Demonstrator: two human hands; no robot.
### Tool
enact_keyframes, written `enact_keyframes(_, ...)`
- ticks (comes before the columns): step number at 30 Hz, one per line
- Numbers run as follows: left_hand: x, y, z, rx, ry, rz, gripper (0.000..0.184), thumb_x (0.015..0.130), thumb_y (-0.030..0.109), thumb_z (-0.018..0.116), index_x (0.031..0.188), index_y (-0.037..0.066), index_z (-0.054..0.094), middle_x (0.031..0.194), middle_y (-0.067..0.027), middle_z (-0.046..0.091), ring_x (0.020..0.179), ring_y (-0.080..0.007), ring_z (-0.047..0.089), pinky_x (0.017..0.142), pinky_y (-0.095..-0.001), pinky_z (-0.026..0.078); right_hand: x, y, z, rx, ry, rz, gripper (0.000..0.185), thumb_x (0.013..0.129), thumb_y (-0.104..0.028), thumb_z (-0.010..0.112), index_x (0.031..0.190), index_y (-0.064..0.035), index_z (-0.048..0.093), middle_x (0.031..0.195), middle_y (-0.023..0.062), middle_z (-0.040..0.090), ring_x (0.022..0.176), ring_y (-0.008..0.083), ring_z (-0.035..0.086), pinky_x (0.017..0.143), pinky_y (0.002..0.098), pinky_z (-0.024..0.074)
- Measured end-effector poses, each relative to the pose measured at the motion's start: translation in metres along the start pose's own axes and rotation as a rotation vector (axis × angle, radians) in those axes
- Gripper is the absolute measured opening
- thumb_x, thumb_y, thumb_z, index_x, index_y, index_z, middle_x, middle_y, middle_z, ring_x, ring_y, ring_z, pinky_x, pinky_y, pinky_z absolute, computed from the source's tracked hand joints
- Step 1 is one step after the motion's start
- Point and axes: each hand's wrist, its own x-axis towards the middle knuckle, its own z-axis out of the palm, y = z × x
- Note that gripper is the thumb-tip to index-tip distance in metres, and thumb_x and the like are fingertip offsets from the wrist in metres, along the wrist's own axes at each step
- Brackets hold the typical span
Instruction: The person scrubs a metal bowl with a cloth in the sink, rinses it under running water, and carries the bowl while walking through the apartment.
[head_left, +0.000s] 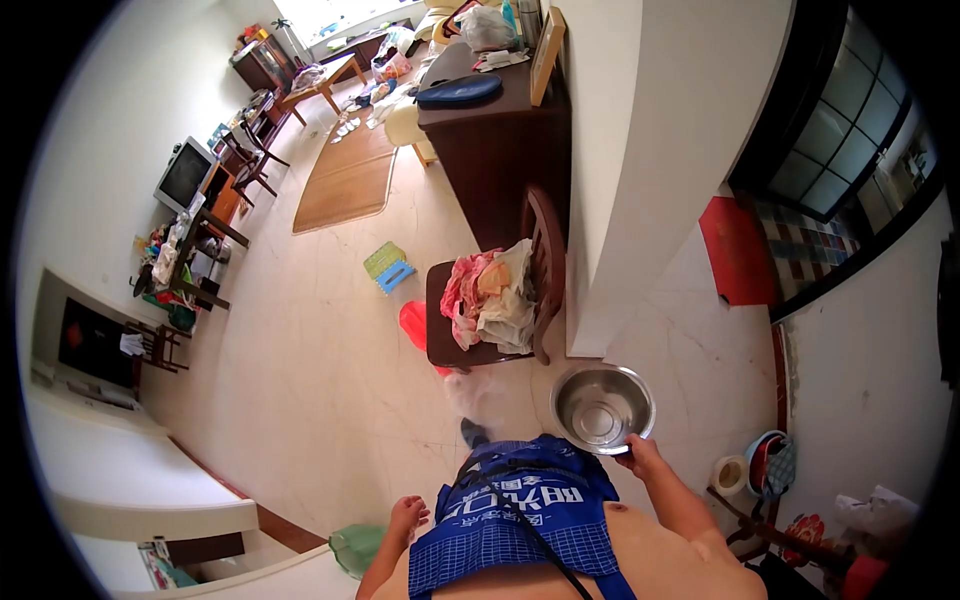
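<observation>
My right hand (pixel 641 457) grips the rim of a round stainless steel basin (pixel 628 385), which is held out over the floor to my right and looks empty inside. My left hand (pixel 408 515) hangs at my left side with its fingers loosely bent, and nothing shows in it. Below that hand is a translucent green item (pixel 357 549), partly hidden by my arm. A blue apron (pixel 520 500) with white printing covers my front. Ahead of me stands a dark wooden chair (pixel 543 270) piled with crumpled pink and white plastic bags (pixel 508 300).
A dark cabinet (pixel 495 150) and a white wall corner (pixel 610 200) stand beyond the chair. A green and blue folding stool (pixel 392 268) and a red plastic bag (pixel 412 324) are on the floor. Right, a red mat (pixel 735 255) lies by a glazed door (pixel 835 120).
</observation>
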Motion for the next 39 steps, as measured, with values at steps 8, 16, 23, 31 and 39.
enact_keyframes(8, -0.023, -0.005, 0.001, 0.22, -0.033, -0.031, 0.031, 0.083, 0.015, 0.056, 0.11, 0.002, 0.051, 0.088, -0.0086, 0.057, 0.08, -0.0223, 0.06, 0.064, -0.0356, 0.051, 0.005, 0.005, 0.003, -0.001, -0.009, -0.004, 0.028, 0.076, -0.011, 0.051, 0.101, 0.0019, 0.051, 0.086, 0.0117, 0.06, 0.073, 0.0267, 0.063, 0.065, 0.0391, 0.0551)
enact_keyframes(16, -0.02, -0.028, -0.007, 0.274, 0.024, -0.017, 0.032, 0.083, 0.015, 0.055, 0.111, 0.0, 0.051, 0.09, -0.0107, 0.058, 0.077, -0.0225, 0.061, 0.061, -0.0337, 0.052, -0.016, 0.002, 0.008, -0.037, -0.001, -0.023, 0.027, 0.076, -0.011, 0.052, 0.1, 0.0029, 0.051, 0.087, 0.0116, 0.059, 0.073, 0.0264, 0.063, 0.064, 0.0397, 0.0559)
enact_keyframes(23, 0.008, -0.052, -0.014, -0.129, 0.083, -0.092, 0.03, 0.083, 0.015, 0.055, 0.109, 0.001, 0.052, 0.091, -0.009, 0.059, 0.079, -0.0212, 0.062, 0.063, -0.0334, 0.052, -0.015, 0.007, 0.012, -0.104, -0.025, 0.001, 0.028, 0.076, -0.011, 0.05, 0.1, 0.0028, 0.049, 0.09, 0.0129, 0.058, 0.078, 0.0281, 0.062, 0.07, 0.0404, 0.0548)
enact_keyframes(31, 0.011, -0.09, -0.055, -0.216, -0.005, -0.055, 0.032, 0.082, 0.016, 0.055, 0.109, 0.0, 0.051, 0.092, -0.0095, 0.058, 0.079, -0.0221, 0.061, 0.063, -0.0343, 0.052, -0.03, 0.004, 0.073, -0.211, -0.034, -0.059, 0.028, 0.077, -0.012, 0.051, 0.1, 0.0035, 0.05, 0.092, 0.0142, 0.059, 0.078, 0.0288, 0.063, 0.07, 0.0398, 0.0548)
enact_keyframes(39, 0.02, -0.207, -0.133, -0.126, 0.199, 0.004, 0.028, 0.08, 0.015, 0.054, 0.105, 0.002, 0.053, 0.087, -0.009, 0.058, 0.073, -0.0215, 0.061, 0.058, -0.0339, 0.051, -0.06, 0.018, 0.171, -0.262, -0.171, -0.074, 0.026, 0.078, -0.011, 0.051, 0.1, 0.0023, 0.05, 0.092, 0.0138, 0.058, 0.082, 0.0267, 0.061, 0.07, 0.039, 0.0535)
